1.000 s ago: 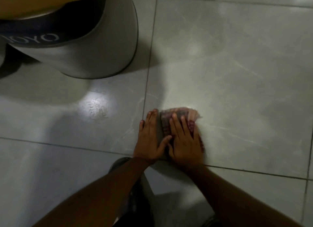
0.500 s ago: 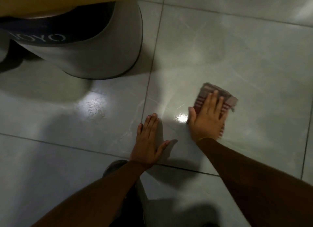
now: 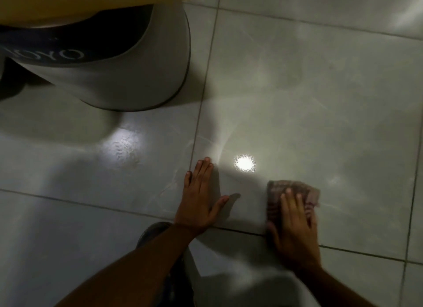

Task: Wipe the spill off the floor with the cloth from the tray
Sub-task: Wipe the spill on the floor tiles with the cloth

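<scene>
Your right hand (image 3: 295,233) presses the cloth (image 3: 290,195) flat on the floor (image 3: 320,100), lower right of frame, fingers spread—not gripping. The wet sheen lies up-left, beyond your left hand (image 3: 199,201), splayed on the tile; judge 1 sweep leftward.

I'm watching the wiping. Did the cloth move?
Yes. The cloth slid back toward the person, nearer the grout line, away from the left hand.

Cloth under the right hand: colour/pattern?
Cloth: reddish-brown with pale stripes or checks, dim in the head view.
</scene>
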Demonstrator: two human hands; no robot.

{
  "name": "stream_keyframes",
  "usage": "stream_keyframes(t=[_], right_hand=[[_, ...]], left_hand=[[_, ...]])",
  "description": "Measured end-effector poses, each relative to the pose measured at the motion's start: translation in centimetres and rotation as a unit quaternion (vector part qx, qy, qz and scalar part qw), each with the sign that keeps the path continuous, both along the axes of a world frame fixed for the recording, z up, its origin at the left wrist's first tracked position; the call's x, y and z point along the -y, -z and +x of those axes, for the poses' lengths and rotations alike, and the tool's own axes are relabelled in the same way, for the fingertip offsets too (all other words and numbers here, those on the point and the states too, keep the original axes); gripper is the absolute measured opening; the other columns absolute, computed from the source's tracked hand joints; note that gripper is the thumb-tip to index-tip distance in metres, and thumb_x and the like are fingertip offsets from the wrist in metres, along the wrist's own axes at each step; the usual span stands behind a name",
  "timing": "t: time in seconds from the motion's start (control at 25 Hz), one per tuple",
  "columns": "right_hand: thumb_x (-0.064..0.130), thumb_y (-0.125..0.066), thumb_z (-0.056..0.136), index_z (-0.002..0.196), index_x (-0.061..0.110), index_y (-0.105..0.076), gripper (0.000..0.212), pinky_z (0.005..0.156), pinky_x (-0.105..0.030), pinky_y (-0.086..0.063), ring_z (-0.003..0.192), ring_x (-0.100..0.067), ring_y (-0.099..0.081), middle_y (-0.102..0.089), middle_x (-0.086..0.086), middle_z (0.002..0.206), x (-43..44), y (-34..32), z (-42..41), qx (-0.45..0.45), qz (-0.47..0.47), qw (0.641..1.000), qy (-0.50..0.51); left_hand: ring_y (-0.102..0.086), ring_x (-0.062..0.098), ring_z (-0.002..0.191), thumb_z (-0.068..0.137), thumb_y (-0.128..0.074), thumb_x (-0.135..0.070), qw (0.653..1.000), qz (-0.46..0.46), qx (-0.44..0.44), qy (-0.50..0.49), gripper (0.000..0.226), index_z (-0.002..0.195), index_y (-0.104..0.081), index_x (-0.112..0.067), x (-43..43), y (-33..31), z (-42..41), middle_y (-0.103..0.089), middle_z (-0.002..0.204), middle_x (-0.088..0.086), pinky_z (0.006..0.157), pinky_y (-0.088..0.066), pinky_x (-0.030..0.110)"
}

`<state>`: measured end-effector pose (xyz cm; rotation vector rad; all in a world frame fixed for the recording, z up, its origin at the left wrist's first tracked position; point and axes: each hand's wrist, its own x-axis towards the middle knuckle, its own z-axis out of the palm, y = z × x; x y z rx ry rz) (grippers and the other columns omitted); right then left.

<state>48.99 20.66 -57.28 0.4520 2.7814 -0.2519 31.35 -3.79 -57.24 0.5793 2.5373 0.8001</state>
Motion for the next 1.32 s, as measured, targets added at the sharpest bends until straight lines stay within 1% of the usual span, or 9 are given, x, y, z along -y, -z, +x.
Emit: stream_keyframes(t=[0.16,0.32,0.48,0.64,0.76,0.88,0.96,1.12,1.32], right_hand=[[0.066,-0.017,0.104,0.17,0.01,-0.013,0.086,0.128,-0.06,-0.022,0.165,-0.031,-0.014,-0.013,-0.008,0.179,-2.3,0.5,-13.5,-0.024,0.052,0.985,0.163],[0.064,-0.025,0.106,0.169,0.01,-0.016,0.084,0.131,-0.061,-0.015,0.164,-0.036,-0.014,-0.017,-0.013,0.178,5.3,1.3,-20.3,-0.055,0.033,0.994,0.088],[0.061,-0.034,0.105,0.171,0.021,-0.014,0.08,0.13,-0.056,-0.013,0.166,-0.027,-0.007,-0.008,-0.003,0.18,10.3,1.6,-12.7,-0.051,-0.032,0.997,-0.057],[0.064,-0.036,0.104,0.171,0.026,-0.008,0.083,0.13,-0.056,-0.019,0.167,-0.021,-0.005,0.0,0.005,0.18,7.4,0.5,-1.7,-0.013,-0.057,0.995,-0.075],[0.067,-0.03,0.103,0.171,0.02,-0.011,0.086,0.129,-0.058,-0.022,0.166,-0.027,-0.012,-0.006,-0.002,0.18,1.7,-0.6,0.1,0.025,0.0,1.0,0.015],[0.066,-0.024,0.103,0.171,0.012,-0.012,0.087,0.129,-0.06,-0.021,0.165,-0.031,-0.015,-0.015,-0.01,0.179,-1.4,-0.7,-6.8,0.026,0.037,0.977,0.209],[0.064,-0.024,0.103,0.17,0.01,-0.012,0.087,0.128,-0.062,-0.022,0.165,-0.034,-0.015,-0.015,-0.012,0.178,-1.1,-0.4,-13.3,0.0,0.03,0.967,0.252],[0.062,-0.025,0.105,0.17,0.009,-0.011,0.084,0.13,-0.064,-0.016,0.164,-0.037,-0.013,-0.015,-0.014,0.178,4.1,0.2,-20.6,-0.018,0.02,0.993,0.119],[0.054,-0.04,0.101,0.17,0.017,-0.018,0.082,0.129,-0.062,-0.022,0.165,-0.029,-0.013,-0.011,-0.004,0.179,7.2,-0.7,-12.7,-0.007,-0.047,0.996,-0.077]], left_hand=[[-0.003,0.019,0.167,0.1,-0.036,-0.071,1.0,-0.004,0.005,-0.006,0.095,0.168,-0.018,-0.007,-0.3,-0.1,0.0,-0.01,0.179,0.004,0.132,0.01,0.035],[0.0,0.015,0.167,0.101,-0.04,-0.067,1.0,0.007,0.016,-0.013,0.091,0.17,-0.012,-0.013,-0.3,0.0,0.0,-0.007,0.179,0.0,0.133,0.004,0.042],[-0.005,0.015,0.167,0.097,-0.045,-0.07,0.996,0.026,0.057,-0.058,0.094,0.17,-0.011,-0.021,-0.8,-0.2,-0.2,-0.013,0.178,-0.003,0.134,-0.004,0.049],[-0.007,0.015,0.167,0.097,-0.047,-0.069,0.995,0.043,0.051,-0.072,0.095,0.169,-0.012,-0.019,-0.8,-0.5,-0.2,-0.012,0.178,-0.006,0.132,-0.003,0.044],[-0.001,0.012,0.167,0.094,-0.046,-0.075,0.995,0.035,0.072,-0.061,0.101,0.17,-0.009,-0.019,-0.6,-1.0,-0.4,-0.008,0.179,-0.007,0.132,0.002,0.038],[-0.001,0.011,0.167,0.092,-0.045,-0.079,0.994,0.034,0.084,-0.062,0.104,0.17,-0.011,-0.018,-0.5,-1.3,-0.8,-0.009,0.179,-0.007,0.131,0.004,0.034],[-0.002,0.011,0.166,0.092,-0.044,-0.08,0.993,0.038,0.088,-0.067,0.104,0.17,-0.011,-0.02,-0.7,-1.5,-0.8,-0.01,0.179,-0.007,0.132,0.003,0.036],[-0.001,0.008,0.166,0.094,-0.048,-0.075,0.99,0.038,0.114,-0.077,0.099,0.17,-0.008,-0.027,-0.8,-1.9,-0.8,-0.008,0.178,-0.011,0.132,0.002,0.037],[-0.02,0.018,0.164,0.103,-0.053,-0.056,0.989,0.012,0.102,-0.103,0.081,0.168,-0.02,-0.02,-1.4,-3.0,-1.1,-0.023,0.176,-0.001,0.134,-0.014,0.044]])
